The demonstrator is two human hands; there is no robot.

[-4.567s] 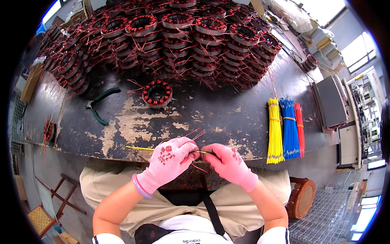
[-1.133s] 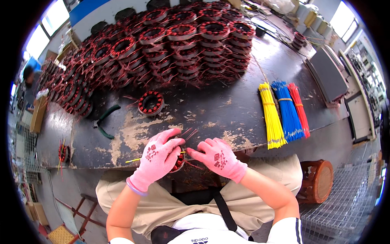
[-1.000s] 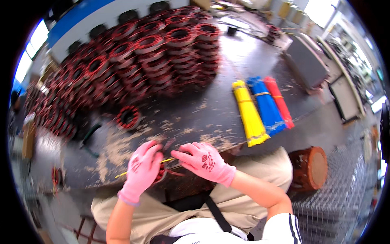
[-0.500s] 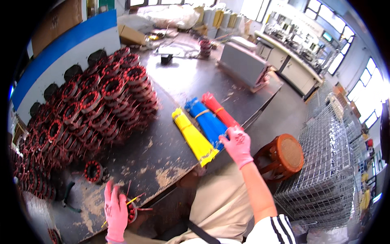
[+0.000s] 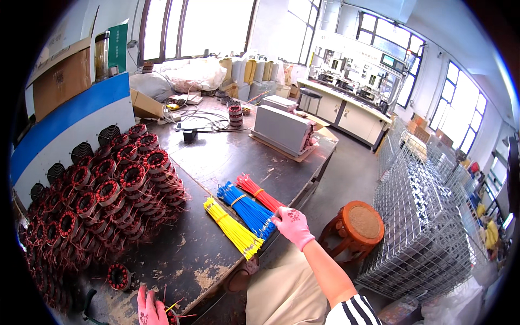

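Observation:
My pink-gloved left hand [image 5: 152, 309] is at the bottom left edge, its fingers bent round a small stator [image 5: 173, 317] with red windings. A yellow wire [image 5: 171, 307] sticks out beside those fingers; the picture's edge cuts off part of the hand. On the table, my right hand [image 5: 293, 224], also gloved, pinches at the near ends of the blue wire bundle [image 5: 246, 209] and the red wire bundle [image 5: 259, 193]. What lies between its fingertips is hidden. A yellow wire bundle [image 5: 233, 228] lies left of the blue one. Bands tie all three bundles.
Many stators [image 5: 108, 192] are piled at left, with one loose stator [image 5: 118, 277] before them. A grey box [image 5: 281, 130] stands at the far table end. Right of the table are a wooden stool [image 5: 362, 222] and a wire-mesh cage [image 5: 417, 238].
The view has tilted up, so the table and left hand sit lower or further left in the picture. My right hand stays at the near ends of the blue and red bundles.

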